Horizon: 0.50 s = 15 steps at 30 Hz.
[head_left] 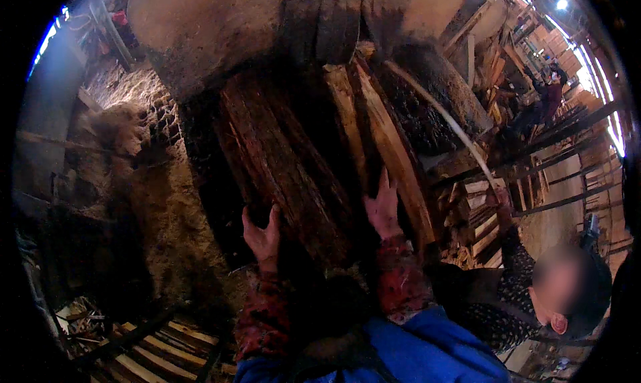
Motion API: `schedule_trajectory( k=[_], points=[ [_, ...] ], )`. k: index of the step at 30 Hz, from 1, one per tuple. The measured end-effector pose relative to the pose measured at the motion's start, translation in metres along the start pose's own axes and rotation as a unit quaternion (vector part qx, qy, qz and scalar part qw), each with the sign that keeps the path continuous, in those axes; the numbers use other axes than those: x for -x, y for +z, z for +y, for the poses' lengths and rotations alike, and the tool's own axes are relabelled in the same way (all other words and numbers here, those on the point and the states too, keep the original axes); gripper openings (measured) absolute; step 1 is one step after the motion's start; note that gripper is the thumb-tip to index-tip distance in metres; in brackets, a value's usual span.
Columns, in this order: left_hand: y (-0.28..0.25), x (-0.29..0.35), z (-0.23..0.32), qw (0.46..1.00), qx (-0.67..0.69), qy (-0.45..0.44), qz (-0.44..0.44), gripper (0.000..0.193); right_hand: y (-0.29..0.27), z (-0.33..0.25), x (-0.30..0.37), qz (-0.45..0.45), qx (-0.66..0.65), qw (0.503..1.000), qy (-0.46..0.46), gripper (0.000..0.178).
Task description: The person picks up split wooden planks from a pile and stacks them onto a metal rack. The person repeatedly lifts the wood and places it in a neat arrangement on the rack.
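In front of me lies a thick, bark-covered log, reddish brown, with its near end toward my body. My left hand is at the log's left side near that end, thumb and fingers apart. To the right of the log my right hand reaches forward with its fingers spread, close to a pale split piece of wood. A shorter split piece lies just left of that one. Deep shadow hides whether either hand touches wood.
On the right a co-worker's hand holds a long pale pole. A rough, sooty wall stands ahead. Crumbly brown material lies left, slatted wood lower left. Stacked firewood and another person are farther right.
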<state>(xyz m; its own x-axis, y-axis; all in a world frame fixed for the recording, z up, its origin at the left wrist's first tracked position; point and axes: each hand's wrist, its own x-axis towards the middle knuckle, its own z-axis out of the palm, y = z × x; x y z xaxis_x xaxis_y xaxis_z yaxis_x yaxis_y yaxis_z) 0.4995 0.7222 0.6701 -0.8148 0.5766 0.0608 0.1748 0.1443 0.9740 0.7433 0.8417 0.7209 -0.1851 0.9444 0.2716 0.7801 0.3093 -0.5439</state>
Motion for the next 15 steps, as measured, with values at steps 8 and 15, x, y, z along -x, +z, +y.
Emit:
schedule_trajectory(
  k=[8,15],
  points=[
    [-0.002,0.004,-0.021,0.996,0.09,-0.017,-0.006,0.07,-0.042,-0.013,-0.01,-0.059,0.049,0.997,-0.023,0.067],
    [0.0,0.004,-0.019,0.992,0.122,0.016,0.021,0.065,-0.086,-0.049,-0.043,-0.129,-0.173,0.973,-0.083,0.058]
  ],
)
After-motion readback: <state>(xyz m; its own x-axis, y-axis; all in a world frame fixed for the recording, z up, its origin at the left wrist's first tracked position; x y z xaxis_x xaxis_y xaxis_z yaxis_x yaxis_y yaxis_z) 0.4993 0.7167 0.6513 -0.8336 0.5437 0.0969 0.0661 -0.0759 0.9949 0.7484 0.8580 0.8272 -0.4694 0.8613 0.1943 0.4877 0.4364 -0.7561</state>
